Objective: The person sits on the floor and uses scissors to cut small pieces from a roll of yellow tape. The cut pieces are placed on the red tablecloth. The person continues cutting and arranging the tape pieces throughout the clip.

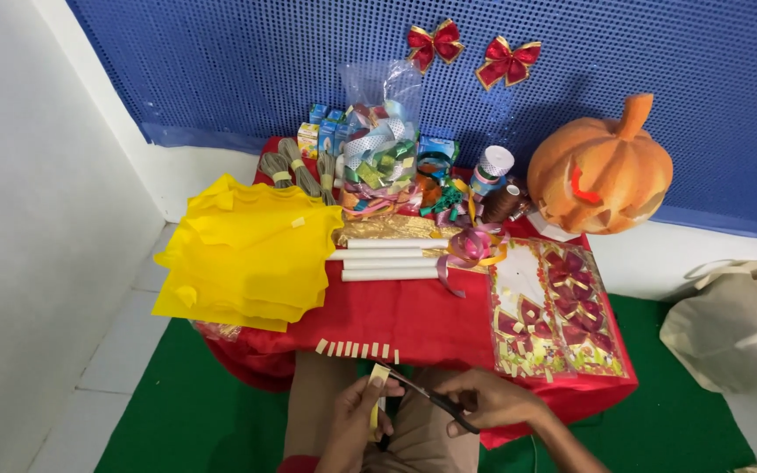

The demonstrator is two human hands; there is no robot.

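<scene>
My left hand (357, 420) pinches a narrow yellow tape strip (377, 390) upright over my lap. My right hand (494, 400) grips black scissors (427, 396), whose blades reach the strip's upper end. Just above, several small cut yellow pieces (357, 349) are stuck in a row along the front edge of the red-covered table (413, 320).
On the table lie a stack of yellow felt sheets (247, 258), three white rods (389, 263), packets of red bows (558, 311), a bag of ribbons (380, 158), twine bundles (295, 171) and an orange pumpkin (602, 171). A beige bag (733, 328) sits on the floor at right.
</scene>
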